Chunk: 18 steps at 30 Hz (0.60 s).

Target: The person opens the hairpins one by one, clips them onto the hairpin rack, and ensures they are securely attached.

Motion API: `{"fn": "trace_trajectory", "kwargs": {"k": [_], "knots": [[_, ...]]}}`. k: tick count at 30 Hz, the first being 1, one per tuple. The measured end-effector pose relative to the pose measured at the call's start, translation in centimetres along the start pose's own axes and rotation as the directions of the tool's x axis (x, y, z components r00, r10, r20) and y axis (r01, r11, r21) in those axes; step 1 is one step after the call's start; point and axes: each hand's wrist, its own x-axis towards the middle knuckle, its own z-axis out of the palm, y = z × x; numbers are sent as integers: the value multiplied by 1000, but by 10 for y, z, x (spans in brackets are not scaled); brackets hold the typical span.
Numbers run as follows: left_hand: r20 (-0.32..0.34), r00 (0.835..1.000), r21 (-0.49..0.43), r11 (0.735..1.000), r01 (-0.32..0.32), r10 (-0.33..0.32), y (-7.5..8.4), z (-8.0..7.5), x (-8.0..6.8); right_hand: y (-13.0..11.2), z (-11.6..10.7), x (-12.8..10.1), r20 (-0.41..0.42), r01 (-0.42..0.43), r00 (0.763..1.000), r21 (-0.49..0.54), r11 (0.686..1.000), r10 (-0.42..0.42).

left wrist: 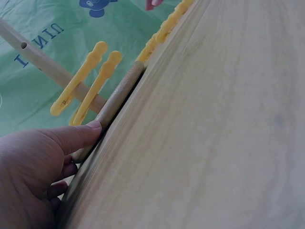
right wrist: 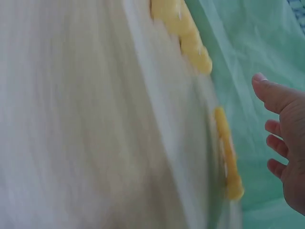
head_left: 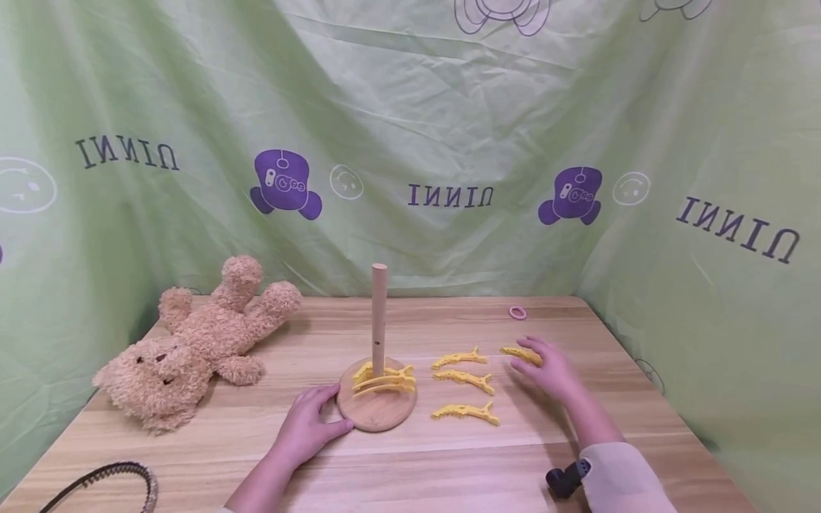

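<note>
On the wooden surface [head_left: 449, 470], near its middle, stands a round wooden base [head_left: 377, 412] with an upright peg [head_left: 378, 313]. Two yellow hair clips [head_left: 385, 381] lie on the base, against the foot of the peg. The person's left hand [head_left: 310, 426] rests at the left edge of the base; its fingers are only lightly bent, and the thumb [left wrist: 78, 135] presses against the rim, so the hand touches the base without closing around it.

To the right of the base, three more yellow clips [head_left: 463, 385] lie in a loose row, a little apart from each other. A fourth clip [head_left: 518, 353] lies further right, and the right hand [head_left: 550, 372] lies over its end with the fingers spread and almost straight. From the right wrist view the fingers [right wrist: 279, 95] look relaxed; I cannot tell if they really touch the clip.

A plush bear [head_left: 192, 349] lies at the left, a black headband [head_left: 105, 479] at the near left corner, and a small pink ring [head_left: 517, 312] at the far right. Green cloth [head_left: 449, 107] hangs behind.
</note>
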Motion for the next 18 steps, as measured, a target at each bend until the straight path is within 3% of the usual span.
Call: {"fn": "trace_trajectory", "kwargs": {"k": [3, 8, 18], "knots": [[1, 1000, 7, 1000, 1, -1, -1, 0, 0, 18, -3, -1, 15, -59, 998, -17, 998, 60], [2, 1000, -1, 1000, -6, 6, 0, -1, 1, 41, -7, -4, 5, -76, 997, -44, 996, 76], [2, 1000, 1, 1000, -11, 11, 0, -1, 1, 60, -8, -10, 31, -133, 991, -13, 991, 133]]}}
